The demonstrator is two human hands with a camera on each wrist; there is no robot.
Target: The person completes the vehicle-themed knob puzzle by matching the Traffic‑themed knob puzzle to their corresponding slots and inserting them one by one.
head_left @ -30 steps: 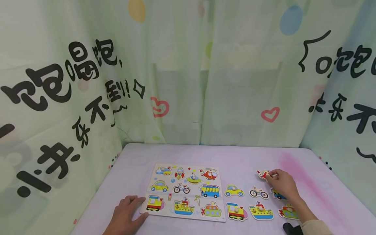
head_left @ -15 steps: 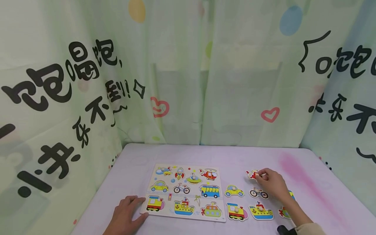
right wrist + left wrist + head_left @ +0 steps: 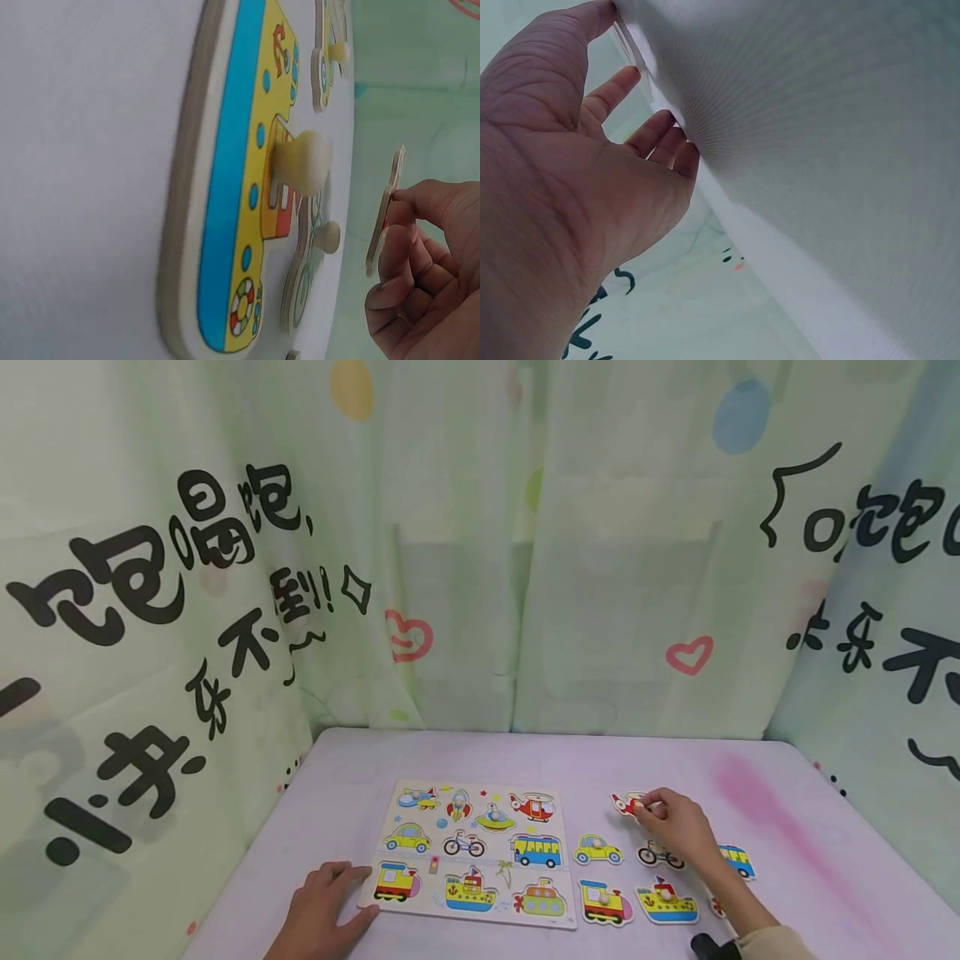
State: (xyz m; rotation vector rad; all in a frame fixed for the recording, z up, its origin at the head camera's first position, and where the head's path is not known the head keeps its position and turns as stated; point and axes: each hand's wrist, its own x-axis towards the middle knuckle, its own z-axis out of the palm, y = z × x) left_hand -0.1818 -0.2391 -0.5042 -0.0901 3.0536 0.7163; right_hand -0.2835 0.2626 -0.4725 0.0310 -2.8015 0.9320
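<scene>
My right hand (image 3: 678, 831) pinches a red helicopter puzzle piece (image 3: 624, 803) beyond the bicycle piece (image 3: 660, 855). In the right wrist view the helicopter piece (image 3: 384, 214) is seen edge-on, raised above the table, its knob hidden by the fingers. My left hand (image 3: 322, 906) touches the near left corner of the puzzle board (image 3: 432, 891), thumb at the front edge and fingers along the side. Vehicle pictures cover the board in three rows, a red helicopter at its far right corner. The left wrist view shows the left hand (image 3: 577, 172) with its fingertips at the edge.
Right of the board lie a car piece (image 3: 597, 850), a train piece (image 3: 604, 903), a ship piece (image 3: 667, 906) and a bus piece (image 3: 738, 861). My right forearm mostly covers a submarine piece (image 3: 717, 907). Wooden knobs stand up from the pieces. Printed curtains (image 3: 525, 635) enclose the table.
My right hand has carried the helicopter piece leftward toward the board, uncovering the bus piece and now covering most of the submarine piece. The left hand stays at the board's corner.
</scene>
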